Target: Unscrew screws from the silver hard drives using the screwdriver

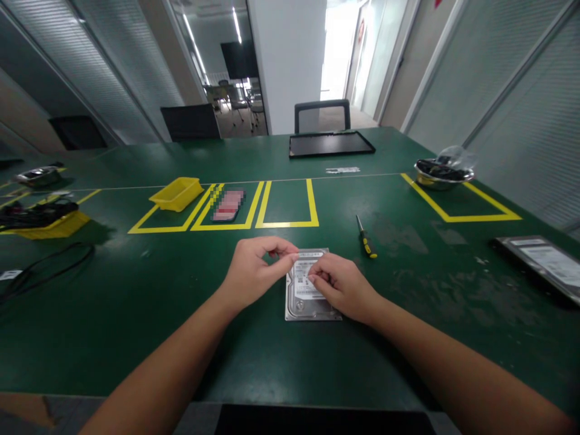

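A silver hard drive (308, 307) with a white label lies flat on the green table in front of me. Over its upper left corner, my left hand (254, 269) holds thumb and index fingertip together in a pinch; anything between them is too small to make out. My right hand (347, 287) rests at the drive's right side with its fingers curled over the label, and what they may hold is hidden. To the right, beyond that hand, a yellow and black screwdriver (366, 241) lies with its shaft pointing away from me.
Yellow tape outlines cross the table, with a yellow tray (177, 194) and a blurred pink phone-like item (229, 205) at left. A metal bowl (441, 178) of dark items stands right, a larger drive (544, 266) nearer. A black-framed panel (332, 144) lies behind; cables (67, 260) lie left.
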Available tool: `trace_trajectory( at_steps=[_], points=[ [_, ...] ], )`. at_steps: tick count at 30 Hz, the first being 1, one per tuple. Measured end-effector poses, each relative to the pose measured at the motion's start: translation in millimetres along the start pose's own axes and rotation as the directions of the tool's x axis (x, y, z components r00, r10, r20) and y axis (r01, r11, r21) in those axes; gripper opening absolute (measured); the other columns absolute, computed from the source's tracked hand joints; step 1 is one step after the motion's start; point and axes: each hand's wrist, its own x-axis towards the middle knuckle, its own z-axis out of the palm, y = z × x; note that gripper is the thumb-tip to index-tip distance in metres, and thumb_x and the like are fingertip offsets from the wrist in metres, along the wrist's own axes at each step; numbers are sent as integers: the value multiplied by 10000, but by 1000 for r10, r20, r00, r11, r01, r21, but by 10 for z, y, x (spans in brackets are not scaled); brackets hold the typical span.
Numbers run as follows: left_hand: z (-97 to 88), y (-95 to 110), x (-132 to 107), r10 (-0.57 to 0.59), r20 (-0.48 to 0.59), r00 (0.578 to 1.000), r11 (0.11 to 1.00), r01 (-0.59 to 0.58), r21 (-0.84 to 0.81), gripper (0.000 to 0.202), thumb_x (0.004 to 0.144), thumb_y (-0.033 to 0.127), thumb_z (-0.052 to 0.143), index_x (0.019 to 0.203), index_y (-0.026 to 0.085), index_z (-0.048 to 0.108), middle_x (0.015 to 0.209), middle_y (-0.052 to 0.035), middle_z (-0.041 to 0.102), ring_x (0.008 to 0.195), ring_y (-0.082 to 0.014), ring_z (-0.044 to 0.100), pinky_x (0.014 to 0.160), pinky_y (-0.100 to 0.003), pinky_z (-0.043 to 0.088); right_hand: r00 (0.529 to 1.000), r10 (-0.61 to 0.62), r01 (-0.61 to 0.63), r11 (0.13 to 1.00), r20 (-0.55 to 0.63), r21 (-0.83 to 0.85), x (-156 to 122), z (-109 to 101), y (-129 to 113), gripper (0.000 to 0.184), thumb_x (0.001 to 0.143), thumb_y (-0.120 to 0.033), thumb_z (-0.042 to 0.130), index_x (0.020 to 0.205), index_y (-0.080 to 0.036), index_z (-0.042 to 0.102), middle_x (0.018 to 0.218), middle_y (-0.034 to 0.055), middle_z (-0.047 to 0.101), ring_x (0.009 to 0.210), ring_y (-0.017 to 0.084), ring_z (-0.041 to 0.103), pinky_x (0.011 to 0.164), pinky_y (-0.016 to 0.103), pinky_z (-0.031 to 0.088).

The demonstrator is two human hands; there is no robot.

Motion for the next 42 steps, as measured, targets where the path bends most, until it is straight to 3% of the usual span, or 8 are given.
trace_trajectory(
  at_steps=[5, 9, 15, 25, 42],
  points=[
    [-37, -97, 15, -31, 174, 984, 999, 30, 13, 105, 841, 211, 649, 841, 167, 744, 749, -4, 725, 662, -123, 639, 605, -236, 479, 1000, -3, 4, 1000, 16, -19, -5, -2, 10, 77, 875, -156, 571, 818, -174, 619, 788, 16, 576, 734, 135, 505, 685, 274, 372],
    [30, -334, -71, 66, 293, 954, 996, -78, 31, 103, 814, 168, 649, 866, 159, 737, 782, -8, 724, 680, -119, 648, 645, -232, 499, 1000, -13, 14, 999, 29, -34, -3, 6, 30, 74, 878, -164, 568, 836, -171, 629, 795, 21, 579, 739, 137, 510, 690, 278, 380],
    [22, -569, -121, 147, 401, 904, 986, -165, 10, 113, 889, 229, 641, 910, 186, 743, 843, -20, 729, 768, -125, 666, 727, -245, 507, 998, -21, 23, 999, 51, -47, 11, 11, 57, 79, 881, -166, 565, 857, -162, 640, 815, 31, 593, 760, 142, 519, 698, 278, 390],
    [-12, -688, -77, 161, 462, 872, 986, -159, -43, 116, 912, 232, 639, 940, 195, 745, 891, -28, 729, 804, -126, 677, 749, -245, 516, 997, -12, 16, 998, 73, -58, 33, -1, 56, 96, 893, -177, 549, 863, -166, 640, 843, 43, 611, 772, 147, 533, 706, 285, 404],
    [-20, -664, -10, 205, 502, 840, 972, -233, -7, 123, 913, 210, 632, 942, 207, 751, 887, -20, 738, 805, -127, 678, 749, -248, 524, 997, -16, 20, 998, 79, -57, 52, 31, 88, 98, 899, -186, 544, 857, -174, 632, 844, 40, 610, 774, 148, 531, 706, 286, 402]
  ],
)
